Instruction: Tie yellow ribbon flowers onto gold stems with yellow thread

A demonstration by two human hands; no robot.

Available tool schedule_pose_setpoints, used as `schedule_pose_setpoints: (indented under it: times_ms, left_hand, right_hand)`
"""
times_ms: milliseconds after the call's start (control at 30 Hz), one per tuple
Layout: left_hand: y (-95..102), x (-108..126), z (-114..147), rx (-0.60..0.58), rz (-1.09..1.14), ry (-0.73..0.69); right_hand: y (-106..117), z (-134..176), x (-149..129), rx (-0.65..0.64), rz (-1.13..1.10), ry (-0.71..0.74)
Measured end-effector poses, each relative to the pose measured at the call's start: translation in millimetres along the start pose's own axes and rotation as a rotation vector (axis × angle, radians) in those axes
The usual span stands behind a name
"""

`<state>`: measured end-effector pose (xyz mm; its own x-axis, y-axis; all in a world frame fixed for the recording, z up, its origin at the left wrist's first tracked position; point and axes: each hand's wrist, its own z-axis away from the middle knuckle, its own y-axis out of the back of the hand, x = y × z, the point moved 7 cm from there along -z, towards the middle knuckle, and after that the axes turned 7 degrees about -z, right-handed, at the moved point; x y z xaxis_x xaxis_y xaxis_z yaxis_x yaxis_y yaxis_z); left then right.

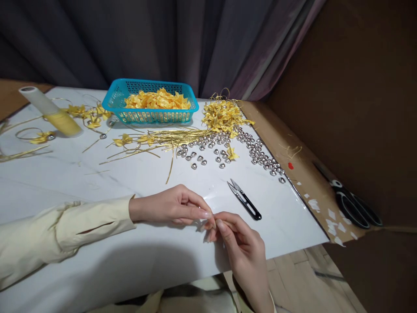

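Observation:
My left hand (180, 204) and my right hand (246, 248) meet over the near part of the white tabletop (146, 178). Thumb and fingertips of both are pinched together, touching or nearly so. Whatever sits between them is tiny and mostly hidden by the fingers. Just beyond the right hand lie black-handled thread snips (246, 202), blades apart. Silver heart-like beads (260, 154) are scattered farther off. Beside them a heap of yellow ribbon flowers (224, 115) is piled, with gold cords (172, 137) stretching leftward from it.
A blue plastic basket (156, 116) holds loose yellow ribbon pieces (159, 100) at the back. To its left leans a translucent tube with yellow contents (63, 121), near a few finished-looking flowers on cords (42, 137). Large scissors (353, 206) and white scraps (331, 225) lie on brown cardboard at right.

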<state>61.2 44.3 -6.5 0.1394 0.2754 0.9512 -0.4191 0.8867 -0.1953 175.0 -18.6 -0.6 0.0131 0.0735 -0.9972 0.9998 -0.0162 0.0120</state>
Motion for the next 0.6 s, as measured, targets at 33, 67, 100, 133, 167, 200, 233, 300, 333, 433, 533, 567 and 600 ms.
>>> schedule_pose_setpoints:
  times_ms: [33, 67, 100, 133, 167, 200, 233, 300, 333, 433, 533, 567, 600]
  left_hand:
    - [0.1, -0.3, 0.1, -0.001, -0.002, -0.001]
    - [0.3, -0.7, 0.1, -0.003, -0.005, 0.000]
    - [0.7, -1.2, 0.2, -0.003, -0.009, 0.002]
    - [1.1, -1.6, 0.3, -0.002, -0.013, 0.003]
    - [1.4, -2.0, 0.4, -0.002, -0.016, 0.004]
    - [1.7, -2.3, 0.4, -0.002, -0.019, 0.005]
    - [2.0, -2.6, 0.4, -0.001, -0.023, 0.006]
    - [2.5, -3.4, 0.4, 0.003, -0.030, 0.013]
    - [2.6, -3.7, 0.4, 0.003, -0.031, 0.014]
    - [2.5, -4.2, 0.5, 0.000, -0.029, 0.016]
    - [2.4, -3.8, 0.6, -0.001, -0.029, 0.014]
    - [2.2, -3.5, 0.6, -0.003, -0.027, 0.012]
    - [2.0, -3.1, 0.6, -0.005, -0.025, 0.008]
  right_hand:
    - [0.2, 0.0, 0.1, 0.003, 0.003, -0.001]
    - [0.3, 0.0, 0.2, 0.005, 0.003, -0.002]
    - [0.5, -0.1, 0.3, 0.007, 0.002, -0.003]
    - [0.6, -0.1, 0.4, 0.008, 0.002, -0.005]
    - [0.7, -0.1, 0.3, 0.009, 0.001, -0.003]
    - [0.7, -0.2, 0.0, 0.009, 0.001, 0.001]
    - [0.8, -0.2, -0.3, 0.010, 0.002, 0.006]
    - [0.8, -0.1, -0.3, 0.011, 0.004, 0.013]
    - [0.9, 0.1, -0.1, 0.012, 0.003, 0.015]
    - [1.1, 0.7, 1.3, 0.018, 0.001, 0.009]
    - [0.9, 0.8, 0.5, 0.020, 0.004, 0.016]
    - [0.8, 0.7, -0.1, 0.021, 0.007, 0.021]
    - [0.8, 0.5, -0.7, 0.022, 0.011, 0.023]
